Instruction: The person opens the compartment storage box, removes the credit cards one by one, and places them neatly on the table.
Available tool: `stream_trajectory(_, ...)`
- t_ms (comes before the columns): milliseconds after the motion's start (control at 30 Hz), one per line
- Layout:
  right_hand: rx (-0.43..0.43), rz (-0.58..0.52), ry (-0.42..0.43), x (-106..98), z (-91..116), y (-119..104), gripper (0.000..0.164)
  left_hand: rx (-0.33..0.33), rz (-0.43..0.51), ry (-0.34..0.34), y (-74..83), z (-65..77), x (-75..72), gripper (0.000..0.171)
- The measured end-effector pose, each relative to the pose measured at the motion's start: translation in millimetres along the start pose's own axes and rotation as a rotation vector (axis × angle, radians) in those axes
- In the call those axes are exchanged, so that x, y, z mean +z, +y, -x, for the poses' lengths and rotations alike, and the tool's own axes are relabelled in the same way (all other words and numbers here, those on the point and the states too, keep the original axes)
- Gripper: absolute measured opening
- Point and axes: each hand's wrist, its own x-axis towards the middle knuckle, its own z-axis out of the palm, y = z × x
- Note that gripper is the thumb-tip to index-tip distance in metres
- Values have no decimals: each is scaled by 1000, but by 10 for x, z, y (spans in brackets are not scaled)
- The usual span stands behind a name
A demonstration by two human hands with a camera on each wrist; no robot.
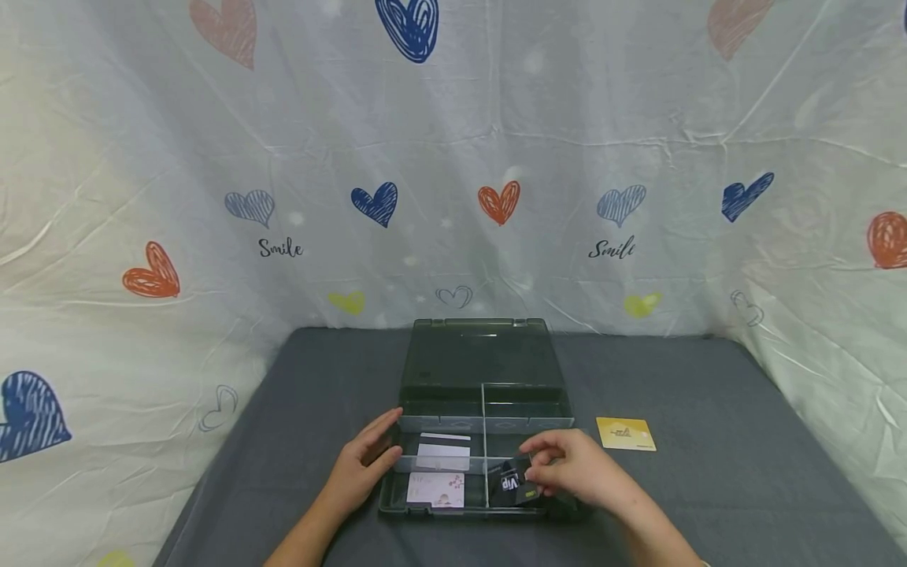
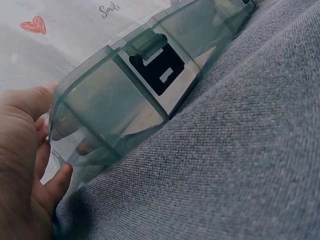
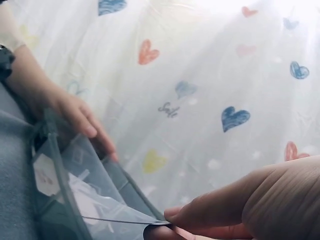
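Note:
A black card [image 1: 509, 482] with white "Vip" lettering is over the front right compartment of a dark green translucent box [image 1: 489, 509]. My right hand [image 1: 572, 466] pinches it by its right side. The right wrist view shows the card edge-on as a thin line [image 3: 125, 221] running to thumb and fingertips. At the box's left wall, my left hand [image 1: 364, 458] rests its fingers against the side. A pale pink card [image 1: 435, 490] lies in the front left compartment. Behind it is a white card [image 1: 444, 447] with a dark stripe.
A yellow card [image 1: 627, 434] lies on the grey cloth [image 1: 716, 472] right of the box. The box's lid [image 1: 482, 354] is folded back toward the curtain [image 1: 453, 157]. Thin dividers [image 1: 485, 441] split the box into compartments. A dark latch [image 2: 159, 70] shows on the front wall.

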Motion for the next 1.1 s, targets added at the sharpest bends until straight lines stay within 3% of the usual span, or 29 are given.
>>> stream_trajectory(467,24,-54,4,-268,72,-82,42,-1,-3,-6,13,15,-3,56)
stream_trajectory(1100,-53,-107,98,-745,305,-123,43,70,-8,-25,-2,14,-6,55)
